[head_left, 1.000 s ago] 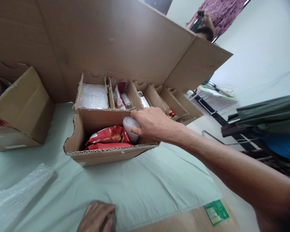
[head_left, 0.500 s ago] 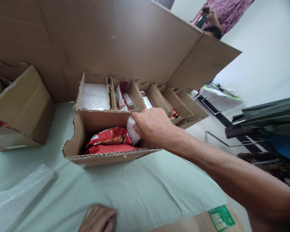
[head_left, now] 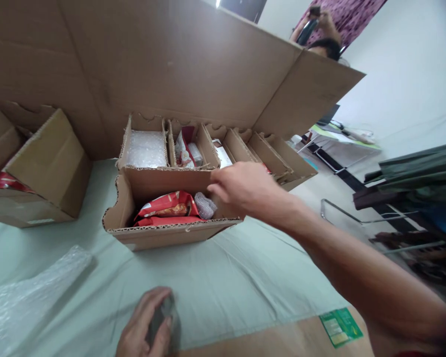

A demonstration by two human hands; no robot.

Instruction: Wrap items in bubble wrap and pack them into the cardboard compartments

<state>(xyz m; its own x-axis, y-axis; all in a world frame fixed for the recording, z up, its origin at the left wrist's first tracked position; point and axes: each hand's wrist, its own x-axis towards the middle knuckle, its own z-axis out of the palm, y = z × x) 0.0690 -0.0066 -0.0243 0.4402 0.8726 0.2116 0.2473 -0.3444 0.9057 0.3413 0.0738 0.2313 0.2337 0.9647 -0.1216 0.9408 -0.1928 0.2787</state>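
My right hand [head_left: 245, 191] hovers over the right end of the near compartment of an open cardboard box [head_left: 159, 235], fingers curled and blurred, with nothing seen in them. Just left of it a small bubble-wrapped bundle [head_left: 204, 206] lies in that compartment beside red snack packets [head_left: 167, 209]. My left hand [head_left: 146, 325] rests at the bottom edge on the pale green sheet [head_left: 226, 277], fingers wrapped round a dark object I cannot make out.
Rear compartments hold bubble wrap [head_left: 145, 148] and more packets [head_left: 186, 148]. The box's big flap [head_left: 152, 59] stands behind. Another carton [head_left: 40, 173] sits left, a bubble-wrap sheet [head_left: 29, 297] near left. A person's hands [head_left: 315, 22] show beyond. A green card [head_left: 340, 326] lies low right.
My right hand has let go of the bubble-wrapped bundle, which now lies in the near compartment, and has lifted slightly. My left hand has shifted and closed on a dark object.
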